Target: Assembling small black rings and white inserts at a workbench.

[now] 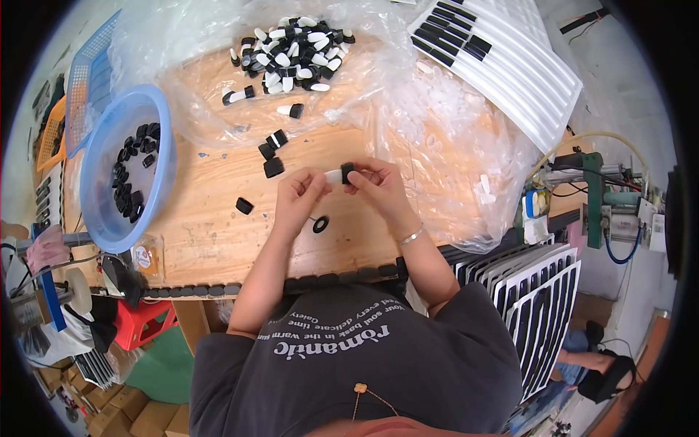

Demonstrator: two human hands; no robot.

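Over the middle of the wooden table (218, 240), both hands meet at a small piece with a white stem (333, 176) and a black cap (347, 172). My left hand (297, 198) pinches the white end, while the fingers of my right hand (382, 191) close round the black cap. Just below them lies a black ring (320, 224). Loose black caps (274, 168) sit to the left of my hands, one (245, 206) nearer to me. Farther back rises a pile of black-and-white pieces (291, 58) on clear plastic film.
A blue basin (166, 138) holding black caps stands at left, beside a blue basket (91, 80). White ridged trays (539, 80) lie back right, some slots filled with black pieces. A green-framed machine (593, 197) and stacked trays (542, 306) are at right. Another person (582, 358) is lower right.
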